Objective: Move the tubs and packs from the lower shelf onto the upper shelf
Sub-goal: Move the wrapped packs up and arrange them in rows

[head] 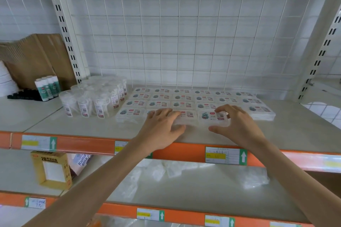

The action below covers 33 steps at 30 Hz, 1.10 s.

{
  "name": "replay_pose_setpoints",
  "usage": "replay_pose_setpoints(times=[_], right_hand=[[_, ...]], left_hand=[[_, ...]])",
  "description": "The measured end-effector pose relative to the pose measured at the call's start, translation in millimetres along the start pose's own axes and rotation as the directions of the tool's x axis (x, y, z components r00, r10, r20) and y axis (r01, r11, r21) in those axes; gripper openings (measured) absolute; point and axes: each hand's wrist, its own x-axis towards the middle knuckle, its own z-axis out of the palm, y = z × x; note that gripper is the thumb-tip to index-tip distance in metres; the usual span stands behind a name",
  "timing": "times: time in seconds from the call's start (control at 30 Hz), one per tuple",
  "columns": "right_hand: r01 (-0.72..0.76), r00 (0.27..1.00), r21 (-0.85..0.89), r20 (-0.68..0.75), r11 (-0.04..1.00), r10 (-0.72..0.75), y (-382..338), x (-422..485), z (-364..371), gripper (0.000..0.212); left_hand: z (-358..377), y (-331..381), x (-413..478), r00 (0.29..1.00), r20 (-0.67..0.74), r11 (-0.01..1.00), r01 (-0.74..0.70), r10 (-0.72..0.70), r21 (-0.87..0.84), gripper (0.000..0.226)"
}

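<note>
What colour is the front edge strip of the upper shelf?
The strip is orange, seen in the head view.

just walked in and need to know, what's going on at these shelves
A person is stocking the upper shelf. The left hand grips a front-row pack and the right hand pinches the neighbouring pack. Both packs lie on the shelf in front of the rows of packs. Clear tubs stand grouped to the left. A few blurred clear items lie on the lower shelf.
</note>
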Motion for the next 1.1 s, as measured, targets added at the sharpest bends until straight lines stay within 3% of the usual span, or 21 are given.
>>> replay_pose_setpoints(times=[0.6,0.8,1.1], right_hand=[[0.053,0.997,-0.176,0.065,0.983,-0.043,-4.5,3.9,4.1,0.05],[0.073,0.995,-0.2,0.078,0.977,-0.059,-9.4,0.7,3.2,0.067],[0.05,0.99,-0.134,-0.122,0.99,-0.067,-26.6,-23.0,-6.3,0.055]], left_hand=[[1.2,0.4,-0.8,1.0,-0.003,1.0,-0.014,0.014,0.012,0.057],[0.1,1.5,-2.3,1.0,0.005,1.0,-0.004,0.004,0.015,0.057],[-6.0,8.0,-9.0,0.99,-0.129,0.997,-0.053,0.061,0.059,0.059]])
